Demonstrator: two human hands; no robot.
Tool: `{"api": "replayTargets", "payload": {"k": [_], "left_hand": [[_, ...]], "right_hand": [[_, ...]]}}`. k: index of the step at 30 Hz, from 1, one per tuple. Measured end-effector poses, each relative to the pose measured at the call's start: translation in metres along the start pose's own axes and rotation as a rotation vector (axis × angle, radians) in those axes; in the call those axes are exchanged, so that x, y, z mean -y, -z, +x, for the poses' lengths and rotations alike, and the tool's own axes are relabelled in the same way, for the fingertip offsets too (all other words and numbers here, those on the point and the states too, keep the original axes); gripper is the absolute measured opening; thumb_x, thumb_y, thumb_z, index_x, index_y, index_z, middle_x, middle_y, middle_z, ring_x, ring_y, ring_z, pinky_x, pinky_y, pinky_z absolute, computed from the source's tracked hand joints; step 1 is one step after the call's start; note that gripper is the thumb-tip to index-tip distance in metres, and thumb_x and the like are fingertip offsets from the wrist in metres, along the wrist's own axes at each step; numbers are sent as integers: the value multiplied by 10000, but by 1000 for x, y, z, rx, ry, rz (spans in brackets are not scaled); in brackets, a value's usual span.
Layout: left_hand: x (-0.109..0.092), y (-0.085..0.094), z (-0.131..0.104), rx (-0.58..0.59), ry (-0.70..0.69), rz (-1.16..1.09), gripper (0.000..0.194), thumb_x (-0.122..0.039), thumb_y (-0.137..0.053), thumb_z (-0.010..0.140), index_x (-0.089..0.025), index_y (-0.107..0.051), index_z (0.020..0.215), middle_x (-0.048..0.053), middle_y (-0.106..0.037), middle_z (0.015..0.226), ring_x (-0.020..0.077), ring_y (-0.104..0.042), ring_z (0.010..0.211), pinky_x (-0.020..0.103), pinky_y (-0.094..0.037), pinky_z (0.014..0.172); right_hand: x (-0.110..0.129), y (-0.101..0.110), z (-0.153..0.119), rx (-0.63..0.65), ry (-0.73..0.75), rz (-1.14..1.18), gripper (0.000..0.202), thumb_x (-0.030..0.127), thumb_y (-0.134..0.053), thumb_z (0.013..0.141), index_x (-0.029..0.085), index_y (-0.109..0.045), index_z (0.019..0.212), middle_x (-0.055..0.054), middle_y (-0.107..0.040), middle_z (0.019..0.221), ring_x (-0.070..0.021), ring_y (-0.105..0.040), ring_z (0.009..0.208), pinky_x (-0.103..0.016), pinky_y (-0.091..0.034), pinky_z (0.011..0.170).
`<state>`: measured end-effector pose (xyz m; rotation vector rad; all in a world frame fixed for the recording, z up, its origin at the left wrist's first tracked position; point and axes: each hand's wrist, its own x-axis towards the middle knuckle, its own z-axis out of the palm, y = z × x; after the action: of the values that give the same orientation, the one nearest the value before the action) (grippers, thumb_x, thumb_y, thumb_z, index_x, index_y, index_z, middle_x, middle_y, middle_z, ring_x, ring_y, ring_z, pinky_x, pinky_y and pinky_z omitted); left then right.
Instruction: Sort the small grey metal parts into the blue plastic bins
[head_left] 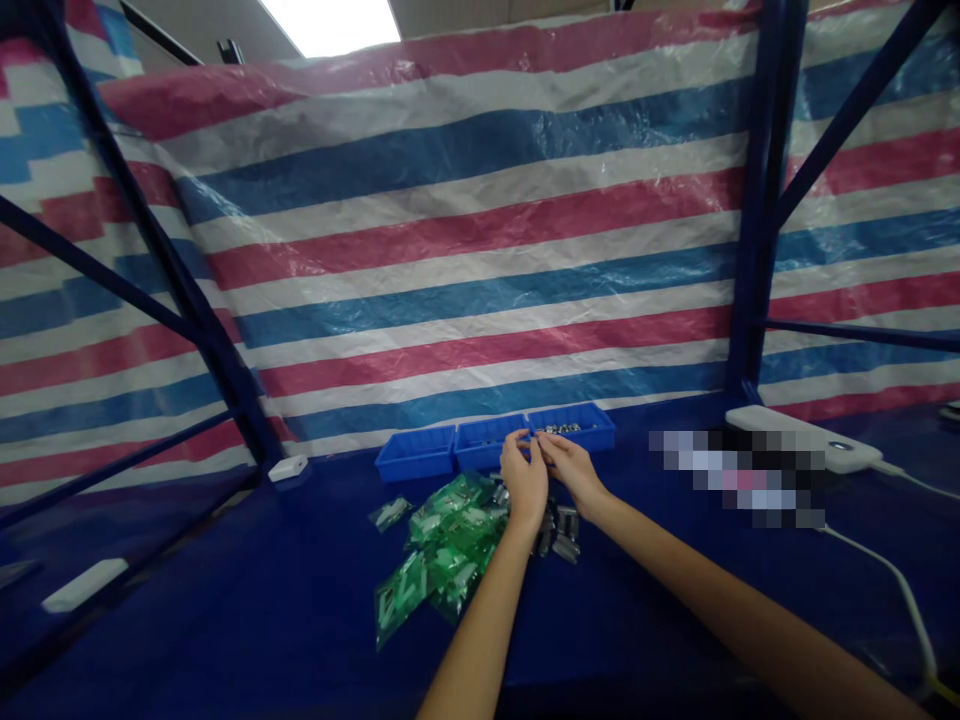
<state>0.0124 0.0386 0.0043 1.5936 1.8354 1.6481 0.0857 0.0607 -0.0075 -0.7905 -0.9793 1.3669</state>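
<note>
Left hand and right hand meet fingertip to fingertip above green packets, near blue trays.

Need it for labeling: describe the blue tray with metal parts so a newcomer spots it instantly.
Find the striped tarp wall; at its foot on the blue table sit three blue trays in a row. Take the rightmost tray, just beyond the right hand: only it visibly holds small metal pieces.

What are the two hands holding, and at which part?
It cannot be told. The left hand and right hand meet fingertip to fingertip above the green packets; anything pinched between them is too small to see.
</note>
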Motion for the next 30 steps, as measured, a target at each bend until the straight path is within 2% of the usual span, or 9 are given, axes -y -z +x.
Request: {"api": "replayTargets", "payload": {"k": [5,7,9,12,20,24,30], "left_hand": [[-10,1,-13,92,-163,447,334,-267,-373,894,-151,-491,1184,122,-541,1185,264,-469,1106,422,-373,924],[-9,1,-15,102,-213,554,375,-288,-347,905,-136,-476,1222,127,-490,1273,271,-414,1181,426,-337,971],[-6,1,-14,114,-198,615,431,-321,-311,917,-112,-445,1269,131,-412,1360,273,-325,1269,421,-292,1022],[1,-1,-11,141,-117,664,500,-373,-255,925,-97,-411,1312,121,-326,1420,284,-222,1330,434,-258,1053],[0,2,-12,103,-98,740,508,-366,-244,916,-85,-465,1277,136,-422,1357,319,-287,1295,468,-286,1026],[0,3,-12,145,-89,715,504,-335,-283,899,-66,-430,1298,154,-378,1383,332,-246,1312,482,-274,1026],[2,1,-12,182,-66,655,486,-289,-350,868,-106,-397,1317,161,-303,1423,322,-195,1334,495,-250,1028]], "right_hand": [[-1,11,13,-104,219,-193,389,448,-674,622,125,-674,838,-84,-699,764,-200,-645,729,-295,-500,672],[-2,15,16,-111,285,-262,408,474,-665,628,125,-679,839,-74,-690,722,-187,-633,678,-292,-493,656],[-2,18,17,-106,333,-311,413,486,-657,636,128,-684,842,-65,-680,689,-178,-622,648,-286,-487,638],[-4,19,17,-93,367,-347,418,497,-647,646,129,-691,838,-64,-670,660,-176,-613,628,-280,-482,610],[-9,19,20,-71,354,-365,429,495,-644,648,127,-688,865,-88,-689,750,-185,-625,676,-289,-489,627],[-6,19,20,-32,343,-351,409,480,-637,656,138,-684,877,-82,-687,758,-196,-634,709,-290,-492,617],[-2,18,22,-5,310,-317,420,481,-622,666,145,-682,910,-73,-686,744,-200,-636,729,-272,-489,574]]}}
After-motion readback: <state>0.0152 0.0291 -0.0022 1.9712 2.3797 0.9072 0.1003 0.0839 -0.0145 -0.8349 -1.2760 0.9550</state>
